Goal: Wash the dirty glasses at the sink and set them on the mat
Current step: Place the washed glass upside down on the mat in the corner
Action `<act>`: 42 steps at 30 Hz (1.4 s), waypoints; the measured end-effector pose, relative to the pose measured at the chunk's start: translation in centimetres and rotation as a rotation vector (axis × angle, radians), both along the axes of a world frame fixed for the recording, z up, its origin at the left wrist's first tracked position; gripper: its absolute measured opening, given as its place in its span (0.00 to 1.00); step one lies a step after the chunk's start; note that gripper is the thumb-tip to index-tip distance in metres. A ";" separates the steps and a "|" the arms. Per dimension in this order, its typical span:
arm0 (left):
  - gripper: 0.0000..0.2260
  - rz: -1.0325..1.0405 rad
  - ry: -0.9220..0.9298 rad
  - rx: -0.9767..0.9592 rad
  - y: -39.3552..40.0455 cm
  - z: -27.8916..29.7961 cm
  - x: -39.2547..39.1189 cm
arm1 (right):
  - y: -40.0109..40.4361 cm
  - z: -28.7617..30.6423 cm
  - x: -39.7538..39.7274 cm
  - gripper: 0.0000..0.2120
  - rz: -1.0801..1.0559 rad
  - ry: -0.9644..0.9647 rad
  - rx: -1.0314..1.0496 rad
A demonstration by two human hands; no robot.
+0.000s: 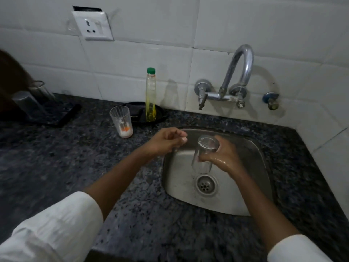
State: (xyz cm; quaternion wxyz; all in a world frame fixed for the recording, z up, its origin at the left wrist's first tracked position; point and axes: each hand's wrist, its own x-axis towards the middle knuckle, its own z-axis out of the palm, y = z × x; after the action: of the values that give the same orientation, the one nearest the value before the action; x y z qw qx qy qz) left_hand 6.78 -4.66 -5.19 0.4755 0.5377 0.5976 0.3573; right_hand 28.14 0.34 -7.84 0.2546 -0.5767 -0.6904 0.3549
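Over the steel sink (181, 190), your wet right hand (224, 157) fingers wrap the inverted glass (204, 154); your left hand (166, 142) hangs beside it, fingers loosely curled on nothing. Slick skin could let it slip and crack on the basin. A dirty glass (121, 121) waits near the table's back edge.

1. Dark speckled granite counter (79, 167), set against a white tiled wall.
2. Steel sink (181, 186) sunk into the counter, right of centre.
3. Dirty glass (121, 121) upright on the counter left of the sink, white and orange residue at its bottom.
4. Black dish (139, 115) near the wall just behind the glass, holding a soap bottle (150, 95) with a green cap.
5. Dark mat (62, 114) at far left, with two clear glasses (30, 103) on it; blurred.
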 end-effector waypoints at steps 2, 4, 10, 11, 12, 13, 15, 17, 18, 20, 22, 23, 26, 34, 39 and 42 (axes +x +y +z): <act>0.10 0.032 -0.030 -0.030 -1.1 0.1 -2.2 | -0.2 1.2 -1.2 0.27 0.072 -0.030 0.036; 0.10 0.071 -0.041 -0.023 -2.3 0.3 -4.8 | -0.5 2.7 -3.3 0.26 0.158 -0.062 0.081; 0.09 0.283 -0.024 0.003 -6.4 1.5 -15.8 | -0.9 6.4 -15.4 0.25 0.415 -0.062 0.171; 0.08 0.329 -0.022 0.011 -7.0 1.8 -17.9 | -0.7 6.8 -18.0 0.27 0.444 -0.055 0.186; 0.08 0.373 -0.019 0.020 -7.6 2.0 -20.1 | -0.4 7.1 -20.8 0.27 0.473 -0.045 0.200; 0.07 0.414 -0.017 0.027 -8.1 2.2 -22.4 | -0.1 7.5 -23.7 0.27 0.500 -0.029 0.207; 0.08 0.485 -0.012 0.034 -8.7 2.6 -27.1 | 0.5 8.1 -29.8 0.24 0.538 -0.013 0.222; 0.08 0.539 -0.003 0.051 -8.7 2.6 -32.1 | 1.7 8.1 -36.4 0.24 0.558 -0.032 0.234; 0.08 0.560 -0.005 0.054 -8.4 2.6 -34.5 | 2.5 7.8 -39.7 0.25 0.559 -0.041 0.239; 0.07 0.590 -0.017 0.057 -7.7 2.2 -39.0 | 4.2 6.7 -45.8 0.27 0.532 -0.055 0.241; 0.07 0.604 -0.025 0.069 -6.6 1.6 -43.0 | 5.9 5.0 -51.4 0.28 0.500 -0.062 0.238; 0.07 0.606 -0.027 0.071 -6.0 1.3 -44.8 | 6.6 4.2 -54.0 0.29 0.489 -0.065 0.240; 0.10 0.613 -0.045 0.064 -4.4 0.4 -49.0 | 8.4 2.2 -60.4 0.30 0.475 -0.070 0.241; 0.10 0.607 -0.070 0.084 -1.7 -1.2 -55.1 | 10.9 -1.8 -69.5 0.26 0.433 -0.093 0.239; 0.10 0.599 -0.076 0.070 -1.2 -1.5 -55.6 | 11.2 -3.5 -69.3 0.25 0.440 -0.087 0.258; 0.09 0.605 -0.061 0.068 -1.1 -1.4 -55.2 | 11.0 -3.5 -69.1 0.30 0.499 -0.095 0.261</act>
State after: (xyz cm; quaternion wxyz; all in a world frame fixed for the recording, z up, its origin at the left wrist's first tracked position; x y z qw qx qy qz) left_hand -48.41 -5.76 -6.54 0.3469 0.3399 0.7036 0.5187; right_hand -40.92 11.31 -11.29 0.1990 -0.3674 -0.8620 0.2871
